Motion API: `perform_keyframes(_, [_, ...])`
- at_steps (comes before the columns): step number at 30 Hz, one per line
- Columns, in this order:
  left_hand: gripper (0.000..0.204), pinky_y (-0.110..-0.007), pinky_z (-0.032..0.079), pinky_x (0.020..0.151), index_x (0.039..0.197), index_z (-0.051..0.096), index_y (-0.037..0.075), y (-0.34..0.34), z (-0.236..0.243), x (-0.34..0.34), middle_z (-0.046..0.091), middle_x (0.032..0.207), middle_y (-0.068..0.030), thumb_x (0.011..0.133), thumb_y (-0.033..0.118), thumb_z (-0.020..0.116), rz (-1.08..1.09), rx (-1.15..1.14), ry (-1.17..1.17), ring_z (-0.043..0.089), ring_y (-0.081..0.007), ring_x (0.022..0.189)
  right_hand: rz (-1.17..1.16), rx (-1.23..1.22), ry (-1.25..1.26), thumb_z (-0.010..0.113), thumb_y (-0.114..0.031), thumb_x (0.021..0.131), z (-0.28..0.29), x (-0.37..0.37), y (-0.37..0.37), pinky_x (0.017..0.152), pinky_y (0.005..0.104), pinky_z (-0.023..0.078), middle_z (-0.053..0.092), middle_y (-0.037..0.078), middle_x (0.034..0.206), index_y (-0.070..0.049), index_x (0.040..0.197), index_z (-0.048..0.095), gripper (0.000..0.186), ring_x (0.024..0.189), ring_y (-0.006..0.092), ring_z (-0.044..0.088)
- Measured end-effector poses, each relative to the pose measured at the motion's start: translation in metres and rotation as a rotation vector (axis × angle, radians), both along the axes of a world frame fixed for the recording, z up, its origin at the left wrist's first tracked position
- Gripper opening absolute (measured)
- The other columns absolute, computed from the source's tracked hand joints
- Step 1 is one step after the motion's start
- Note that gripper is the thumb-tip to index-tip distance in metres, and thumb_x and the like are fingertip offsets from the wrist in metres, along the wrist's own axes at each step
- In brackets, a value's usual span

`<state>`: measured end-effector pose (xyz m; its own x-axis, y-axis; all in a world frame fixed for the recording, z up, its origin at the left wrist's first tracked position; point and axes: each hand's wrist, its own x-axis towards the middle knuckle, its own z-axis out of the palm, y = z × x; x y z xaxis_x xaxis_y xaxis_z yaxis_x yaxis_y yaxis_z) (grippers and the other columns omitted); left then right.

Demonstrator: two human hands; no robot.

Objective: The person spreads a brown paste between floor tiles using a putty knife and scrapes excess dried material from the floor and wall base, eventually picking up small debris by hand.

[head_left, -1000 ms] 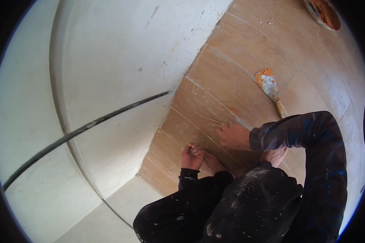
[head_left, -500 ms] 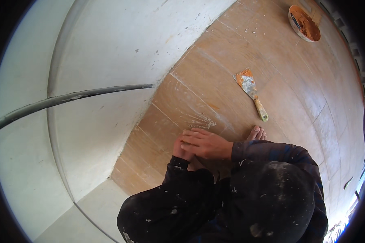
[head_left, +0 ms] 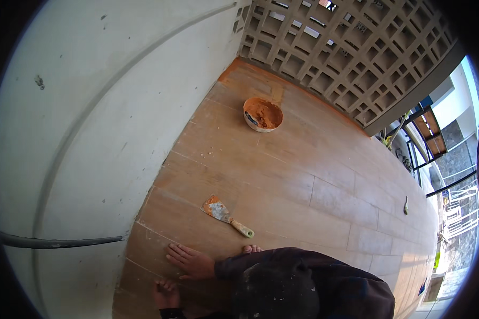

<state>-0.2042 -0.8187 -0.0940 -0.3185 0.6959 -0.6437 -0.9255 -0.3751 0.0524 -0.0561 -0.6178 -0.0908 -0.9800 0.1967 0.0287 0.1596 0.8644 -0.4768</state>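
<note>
My right hand lies flat on the wood-look tile floor, fingers stretched toward the wall and nothing visible in it. Nearer to me, my left hand is closed, with its fingers curled; whatever they may hold is hidden. A putty knife rests on the floor just beyond my right hand, its wide blade smeared with orange and white paste and its pale handle pointing toward my bare toes. Farther off stands a round bowl of orange paste, with a dark tool handle leaning inside.
A white wall runs along the left, with a grey pipe on it. At the back rises a pierced block screen. A small pale-green object lies on the floor at right, near a wood-and-metal frame.
My hands have come apart; the right now lies flat on the floor. The view has swung up and right, showing the screen. The whitish crumbs before my hands no longer show.
</note>
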Motion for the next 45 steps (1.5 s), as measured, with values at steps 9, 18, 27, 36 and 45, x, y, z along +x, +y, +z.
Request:
perform_keyframes(9, [0.019,-0.032,0.048,0.066,0.099,0.061,0.011,-0.010,0.007,0.000,0.058,0.088,-0.0034,0.108,0.023,0.049,0.041,-0.016,-0.067,0.055,-0.0171,0.076,0.336,0.018,0.256,0.063,-0.042,0.095,-0.025,-0.026,0.004,0.131,0.0499,0.021,0.033,0.026,0.166,-0.001,0.157,0.040,0.078,0.158,0.0412,0.026])
perform_keyframes(18, [0.018,-0.030,0.047,0.064,0.096,0.059,0.011,-0.039,0.017,-0.001,0.057,0.086,-0.0021,0.108,0.022,0.053,0.130,-0.142,0.015,0.054,-0.0153,0.075,0.405,0.118,0.059,0.067,-0.024,0.080,0.016,0.029,0.004,0.095,0.0403,0.061,0.054,0.024,0.131,0.001,0.087,0.076,0.028,0.126,0.0394,0.055])
perform_keyframes(27, [0.015,-0.030,0.049,0.065,0.097,0.060,0.010,-0.038,0.014,0.001,0.057,0.088,-0.0033,0.107,0.019,0.053,0.127,-0.132,0.011,0.056,-0.0156,0.076,0.432,0.047,-0.157,0.069,-0.019,0.084,0.025,0.019,0.002,0.070,0.0408,0.065,0.058,0.022,0.117,-0.003,0.086,0.074,0.017,0.109,0.0375,0.064])
perform_keyframes(36, [0.018,-0.034,0.058,0.076,0.103,0.064,0.006,-0.034,-0.013,0.020,0.065,0.097,-0.0076,0.109,0.021,0.055,0.050,-0.175,-0.072,0.062,-0.0210,0.085,0.409,0.071,-0.110,0.072,-0.022,0.083,0.002,0.008,0.009,0.083,0.0420,0.063,0.065,0.015,0.108,-0.006,0.091,0.075,0.018,0.105,0.0341,0.065])
perform_keyframes(45, [0.020,-0.036,0.057,0.089,0.111,0.065,0.009,0.012,-0.041,0.074,0.069,0.104,-0.0086,0.110,0.024,0.053,-0.192,-0.574,0.534,0.068,-0.0221,0.100,0.127,-0.786,0.220,0.065,-0.015,0.088,0.030,-0.014,-0.048,0.102,0.0440,0.053,0.067,0.017,0.119,-0.005,0.110,0.069,0.025,0.115,0.0375,0.065])
